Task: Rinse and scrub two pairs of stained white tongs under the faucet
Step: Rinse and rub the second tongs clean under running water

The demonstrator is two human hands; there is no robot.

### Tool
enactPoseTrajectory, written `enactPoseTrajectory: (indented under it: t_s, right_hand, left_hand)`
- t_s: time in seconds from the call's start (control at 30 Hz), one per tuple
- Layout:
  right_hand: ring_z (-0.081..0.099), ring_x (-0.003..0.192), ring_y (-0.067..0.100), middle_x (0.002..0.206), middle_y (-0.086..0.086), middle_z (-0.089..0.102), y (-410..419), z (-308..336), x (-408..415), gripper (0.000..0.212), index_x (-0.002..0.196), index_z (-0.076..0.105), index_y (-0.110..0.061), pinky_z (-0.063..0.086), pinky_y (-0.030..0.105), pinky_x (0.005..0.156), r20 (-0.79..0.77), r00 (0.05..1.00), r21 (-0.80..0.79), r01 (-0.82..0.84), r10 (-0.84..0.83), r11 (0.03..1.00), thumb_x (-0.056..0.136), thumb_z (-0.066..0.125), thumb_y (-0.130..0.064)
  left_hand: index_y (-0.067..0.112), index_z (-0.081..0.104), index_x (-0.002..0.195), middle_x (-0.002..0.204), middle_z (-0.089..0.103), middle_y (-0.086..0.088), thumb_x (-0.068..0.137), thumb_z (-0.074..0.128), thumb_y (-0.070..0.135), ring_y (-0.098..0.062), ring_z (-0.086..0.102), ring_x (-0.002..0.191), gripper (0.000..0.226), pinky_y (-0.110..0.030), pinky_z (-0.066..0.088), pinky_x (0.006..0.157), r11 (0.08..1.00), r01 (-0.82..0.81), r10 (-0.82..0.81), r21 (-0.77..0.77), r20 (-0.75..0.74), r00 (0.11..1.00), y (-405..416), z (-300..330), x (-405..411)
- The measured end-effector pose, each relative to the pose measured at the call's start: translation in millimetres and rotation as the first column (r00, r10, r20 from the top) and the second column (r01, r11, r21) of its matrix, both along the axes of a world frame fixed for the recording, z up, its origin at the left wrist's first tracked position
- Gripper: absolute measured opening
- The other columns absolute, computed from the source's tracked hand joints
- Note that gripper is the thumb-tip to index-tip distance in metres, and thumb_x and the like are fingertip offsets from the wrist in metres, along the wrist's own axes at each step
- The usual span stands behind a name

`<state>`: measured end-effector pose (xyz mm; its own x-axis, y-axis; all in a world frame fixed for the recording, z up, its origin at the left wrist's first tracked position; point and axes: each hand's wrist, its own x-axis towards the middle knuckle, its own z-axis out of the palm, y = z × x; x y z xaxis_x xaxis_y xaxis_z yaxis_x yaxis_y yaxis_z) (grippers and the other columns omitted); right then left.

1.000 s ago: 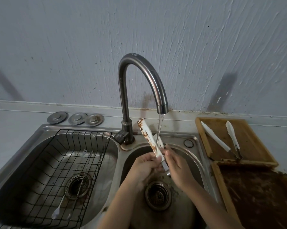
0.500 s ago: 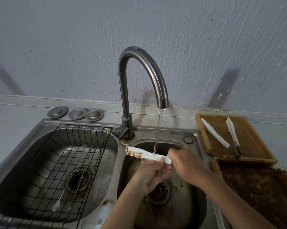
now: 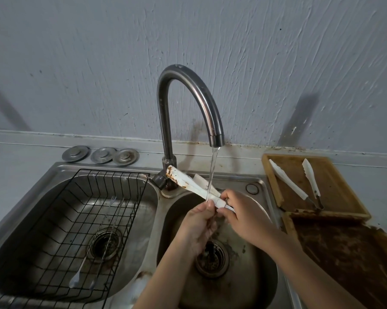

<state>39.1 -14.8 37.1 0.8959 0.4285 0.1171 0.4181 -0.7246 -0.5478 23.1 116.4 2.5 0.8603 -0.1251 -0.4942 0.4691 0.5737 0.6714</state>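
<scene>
The grey surface (image 3: 20, 157) carried a steel double sink (image 3: 159, 210) set into it. Three metal sink plugs (image 3: 100, 154) lay in a row behind the left basin. To the right sat two stained wooden trays (image 3: 275, 188); the rear one held white tongs (image 3: 299, 184).

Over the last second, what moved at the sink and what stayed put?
The stained tongs, gripped at the hinge end by both the left hand and the right hand, swung from upright to flat, then back up to a slant under the stream. The second tongs stayed on the tray; the faucet kept running.
</scene>
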Motion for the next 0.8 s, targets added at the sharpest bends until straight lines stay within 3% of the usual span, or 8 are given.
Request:
enactPoseTrajectory:
  t_s: [0.1,0.2,0.33,0.43,0.53,0.63,0.8]
  right_hand:
    - [0.055,0.072,-0.003,0.094,-0.008,0.062,1.4,-1.9,0.4,0.030,0.118,0.048,-0.019,0.043,0.010,0.062,-0.057,0.998,-0.025,-0.018,0.016,1.000,0.090,0.056,-0.019]
    - [0.062,0.082,0.012,0.093,-0.002,0.066,3.0,-5.0,2.0,0.034,0.125,0.048,-0.023,0.052,0.030,0.072,0.004,1.000,-0.108,0.004,-0.004,0.994,0.091,0.052,-0.022]
    - [0.063,0.074,0.018,0.086,0.001,0.068,11.0,-8.8,1.8,0.034,0.127,0.048,-0.025,0.052,0.036,0.066,0.044,0.999,-0.133,0.019,-0.013,0.991,0.092,0.048,-0.022]
    - [0.063,0.078,0.021,0.090,0.004,0.068,18.8,-6.9,3.1,0.034,0.126,0.048,-0.025,0.051,0.036,0.069,0.050,0.997,-0.123,0.061,-0.055,0.990,0.092,0.046,-0.023]
    - [0.055,0.066,0.017,0.070,-0.005,0.059,23.0,-3.3,5.8,0.027,0.117,0.053,-0.024,0.043,0.030,0.062,0.094,0.991,-0.096,0.104,-0.095,0.990,0.091,0.045,-0.025]
    - [0.046,0.052,0.011,0.052,-0.009,0.044,26.9,-1.9,6.7,0.022,0.108,0.057,-0.024,0.034,0.027,0.050,0.158,0.981,-0.088,0.127,-0.112,0.988,0.092,0.045,-0.031]
    - [0.044,0.047,0.011,0.046,-0.011,0.038,31.4,-1.7,4.8,0.024,0.101,0.060,-0.023,0.037,0.026,0.048,0.271,0.956,-0.086,0.143,-0.115,0.986,0.091,0.046,-0.041]
  left_hand:
    - [0.005,0.063,0.095,0.072,0.069,-0.006,0.094,0.050,0.014,-0.007,0.063,0.059,0.016,-0.018,0.048,0.058,1.000,0.008,-0.008,0.002,-0.040,0.999,1.6,-2.7,-1.7]
    - [-0.001,0.063,0.094,0.072,0.071,-0.011,0.096,0.048,0.014,-0.012,0.064,0.064,0.021,-0.019,0.054,0.059,0.995,-0.039,0.030,-0.092,-0.096,0.995,3.9,-0.4,-0.5]
    - [0.003,0.064,0.089,0.063,0.071,-0.005,0.098,0.044,0.024,-0.011,0.069,0.056,0.030,-0.023,0.057,0.055,0.993,-0.070,0.058,-0.092,-0.126,0.990,2.1,5.5,-0.9]
    - [0.007,0.064,0.091,0.063,0.073,-0.001,0.100,0.040,0.025,-0.009,0.070,0.060,0.031,-0.024,0.055,0.055,0.998,-0.064,0.060,-0.027,-0.123,0.991,1.2,8.3,-2.5]
    - [0.011,0.063,0.094,0.066,0.073,0.001,0.100,0.040,0.025,-0.011,0.067,0.072,0.028,-0.026,0.051,0.065,0.999,-0.043,0.044,0.003,-0.122,0.992,3.6,9.3,-3.8]
    - [0.012,0.064,0.095,0.068,0.073,0.001,0.100,0.037,0.025,-0.009,0.066,0.067,0.030,-0.024,0.050,0.067,0.999,-0.032,0.034,0.024,-0.088,0.996,5.7,12.3,-4.8]
    - [0.013,0.064,0.092,0.065,0.072,0.001,0.102,0.033,0.022,-0.010,0.062,0.070,0.034,-0.025,0.048,0.069,0.999,-0.042,0.044,0.024,-0.069,0.997,7.7,20.1,-8.5]
